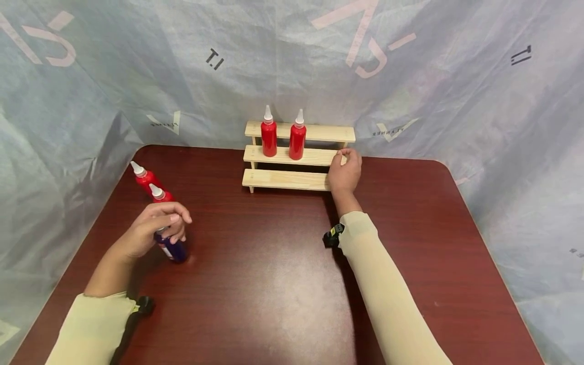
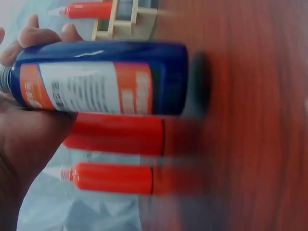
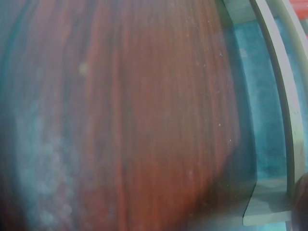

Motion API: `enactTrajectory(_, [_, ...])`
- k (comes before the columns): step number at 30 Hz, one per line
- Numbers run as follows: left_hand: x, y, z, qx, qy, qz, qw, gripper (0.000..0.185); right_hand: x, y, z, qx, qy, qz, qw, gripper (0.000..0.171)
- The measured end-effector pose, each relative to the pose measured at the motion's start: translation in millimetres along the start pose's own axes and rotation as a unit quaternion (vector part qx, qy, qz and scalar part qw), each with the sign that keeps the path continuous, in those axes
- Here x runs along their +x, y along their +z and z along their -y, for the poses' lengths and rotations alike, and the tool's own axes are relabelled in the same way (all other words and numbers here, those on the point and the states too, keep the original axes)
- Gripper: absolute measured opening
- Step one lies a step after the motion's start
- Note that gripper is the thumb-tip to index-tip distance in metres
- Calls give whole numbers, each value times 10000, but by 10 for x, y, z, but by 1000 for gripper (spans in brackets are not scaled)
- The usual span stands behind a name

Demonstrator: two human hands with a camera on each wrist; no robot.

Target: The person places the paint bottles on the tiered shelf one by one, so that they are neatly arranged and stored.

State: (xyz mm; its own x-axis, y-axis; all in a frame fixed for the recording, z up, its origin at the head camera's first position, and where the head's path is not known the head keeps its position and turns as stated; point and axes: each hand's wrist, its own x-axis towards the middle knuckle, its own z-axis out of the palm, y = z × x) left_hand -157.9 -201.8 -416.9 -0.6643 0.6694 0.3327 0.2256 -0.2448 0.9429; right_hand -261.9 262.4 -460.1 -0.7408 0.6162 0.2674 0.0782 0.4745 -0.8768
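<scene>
A dark blue bottle (image 1: 175,252) with a white and orange label is gripped near its neck by my left hand (image 1: 152,228). It leans a little, its base close over the table in the left wrist view. Just behind it are two red bottles with white pointed caps, the nearer bottle (image 1: 162,196) partly hidden by the hand and the farther bottle (image 1: 148,181) by the table's left edge. My right hand (image 1: 345,172) grips the right end of a three-step wooden rack (image 1: 287,179) at its middle step. Only a sliver of that hand shows in the right wrist view.
Two more red bottles stand side by side on the rack's middle step, a left bottle (image 1: 269,139) and a right bottle (image 1: 297,144). The brown table (image 1: 255,274) has rounded far corners. Grey sheeting (image 1: 219,96) hangs behind and beside it.
</scene>
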Motion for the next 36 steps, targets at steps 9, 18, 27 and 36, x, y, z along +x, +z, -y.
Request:
enactTrajectory(9, [349, 159, -9, -58, -444, -73, 9990, 42, 7, -44, -7, 72, 36, 9, 10000, 24])
enactTrajectory(18, [609, 342, 30, -726, -62, -617, 9954, 33, 14, -40, 0, 65, 28, 61, 10000, 24])
enactTrajectory(27, [822, 474, 75, -1000, 268, -1144, 9880, 27, -7, -37, 24, 72, 57, 36, 10000, 25])
enactTrajectory(36, [994, 584, 134, -767, 12, -1327, 9882, 21, -17, -22, 27, 55, -27, 46, 10000, 24])
